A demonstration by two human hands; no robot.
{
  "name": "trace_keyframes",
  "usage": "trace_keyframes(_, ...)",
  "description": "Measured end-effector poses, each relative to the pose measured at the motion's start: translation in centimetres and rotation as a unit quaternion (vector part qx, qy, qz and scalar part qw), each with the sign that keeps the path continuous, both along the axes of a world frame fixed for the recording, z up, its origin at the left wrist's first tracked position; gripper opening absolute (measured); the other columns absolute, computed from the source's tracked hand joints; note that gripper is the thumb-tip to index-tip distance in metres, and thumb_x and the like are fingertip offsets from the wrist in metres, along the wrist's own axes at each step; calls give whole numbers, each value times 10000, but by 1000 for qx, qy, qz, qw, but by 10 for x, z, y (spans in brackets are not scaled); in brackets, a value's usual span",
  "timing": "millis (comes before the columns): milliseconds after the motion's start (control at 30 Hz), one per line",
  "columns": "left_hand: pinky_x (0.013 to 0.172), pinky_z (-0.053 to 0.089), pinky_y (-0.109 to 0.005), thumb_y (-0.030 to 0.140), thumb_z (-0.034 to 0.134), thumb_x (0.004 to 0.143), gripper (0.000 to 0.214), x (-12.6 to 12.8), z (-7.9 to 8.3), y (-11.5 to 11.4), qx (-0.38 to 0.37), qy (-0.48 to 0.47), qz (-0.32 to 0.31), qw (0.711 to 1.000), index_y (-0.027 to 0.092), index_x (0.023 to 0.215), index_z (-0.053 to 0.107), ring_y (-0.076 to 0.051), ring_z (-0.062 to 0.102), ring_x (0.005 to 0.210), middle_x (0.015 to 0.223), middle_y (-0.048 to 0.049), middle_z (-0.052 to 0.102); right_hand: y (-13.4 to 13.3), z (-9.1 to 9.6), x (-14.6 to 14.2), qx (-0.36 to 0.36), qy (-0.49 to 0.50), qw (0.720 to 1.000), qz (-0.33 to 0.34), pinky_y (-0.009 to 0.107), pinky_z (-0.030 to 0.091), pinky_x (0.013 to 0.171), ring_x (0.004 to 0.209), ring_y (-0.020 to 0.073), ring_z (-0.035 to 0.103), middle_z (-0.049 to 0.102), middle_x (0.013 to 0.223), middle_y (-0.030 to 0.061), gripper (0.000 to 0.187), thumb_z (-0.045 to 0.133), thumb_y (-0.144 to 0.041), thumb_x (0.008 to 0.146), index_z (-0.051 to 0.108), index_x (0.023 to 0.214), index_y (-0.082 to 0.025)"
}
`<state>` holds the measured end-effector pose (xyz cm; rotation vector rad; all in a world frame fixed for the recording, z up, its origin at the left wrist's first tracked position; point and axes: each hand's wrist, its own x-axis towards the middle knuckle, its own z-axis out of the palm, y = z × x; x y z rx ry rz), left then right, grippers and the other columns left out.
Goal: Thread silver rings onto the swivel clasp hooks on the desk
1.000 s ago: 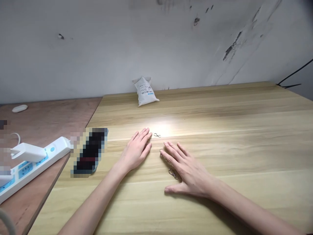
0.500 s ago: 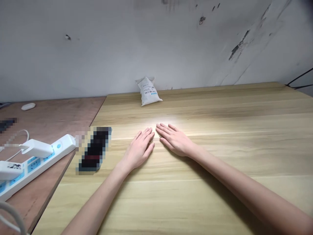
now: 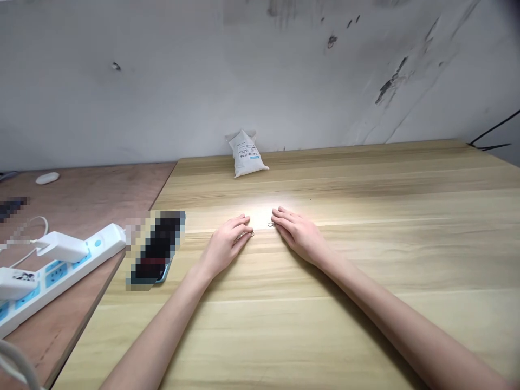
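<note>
My left hand [image 3: 224, 245] rests on the light wood tabletop, its fingers curled and the thumb drawn in. A small metal ring piece [image 3: 245, 236] shows between that thumb and the fingers; most of it is hidden, so its exact kind is unclear. To the right, my right hand [image 3: 299, 234] lies low with its fingers closed together. Another small metal ring [image 3: 270, 224] sticks out from under its fingertips, the rest covered by the hand. A short strip of brightly lit table separates the two hands.
A white labelled plastic pouch [image 3: 247, 157] stands at the back by the wall. Left of my hands lies a blurred-out phone [image 3: 158, 249]. A white power strip [image 3: 99, 244] with chargers and a small white case [image 3: 47, 178] occupy the brown table at left.
Both hands were flatter with fingers stretched out; now the fingers are curled in around the metal pieces. The hands have moved slightly apart, and more of each ring shows.
</note>
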<state>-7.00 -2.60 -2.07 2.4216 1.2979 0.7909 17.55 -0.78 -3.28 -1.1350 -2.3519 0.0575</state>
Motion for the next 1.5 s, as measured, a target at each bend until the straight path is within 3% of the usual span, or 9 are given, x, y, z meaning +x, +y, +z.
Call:
trace_keyframes(333,832,525,-327,208,479,962,174,7,4,1,105,60,-6,993,203,920,648,-193,620,976,1004,-58,678,-7,5,-3,51,0,998,20,376,542,917,1170,252,624,699,1193,70,233,472,-198,982,692,1058,-184)
trace_keyframes(533,853,500,-359,194,456,954,146,11,7,3,107,62,17,992,177,902,592,-214,591,983,1024,-86,646,-8,9,-6,57,-18,998,17,360,527,844,1103,241,639,711,1123,86,214,458,-189,985,672,970,-184)
trace_keyframes(700,893,466,-395,163,416,944,138,11,7,4,87,56,37,994,173,892,544,-230,576,1031,1030,-95,633,-6,11,-8,21,-4,1000,18,332,510,791,996,217,632,688,1072,98,186,449,-192,976,620,906,-179)
trace_keyframes(900,891,487,-380,172,535,887,87,18,10,3,75,-12,27,997,185,832,602,-216,591,1018,1061,-78,661,-10,15,-6,20,9,1000,22,386,463,881,1029,235,595,657,1091,112,136,486,-179,947,619,924,-185)
trace_keyframes(1067,861,531,-360,215,621,870,82,32,18,-3,22,-122,0,992,215,827,691,-194,631,985,1026,-44,711,-19,24,-13,49,75,995,41,386,439,876,1013,229,593,672,1081,94,129,554,-214,922,642,1016,-204)
trace_keyframes(1267,884,530,-343,257,642,869,83,41,28,-11,-56,-175,28,983,226,827,707,-185,640,997,1020,-34,688,-25,28,-16,71,135,987,42,338,421,784,855,181,606,703,902,51,113,543,-180,941,653,958,-195)
trace_keyframes(1500,825,566,-325,315,670,853,130,45,24,-2,-164,-239,0,957,204,807,720,-184,669,940,1000,-60,693,-20,25,-7,60,134,988,43,334,412,780,841,180,593,694,861,46,122,528,-173,944,647,930,-196)
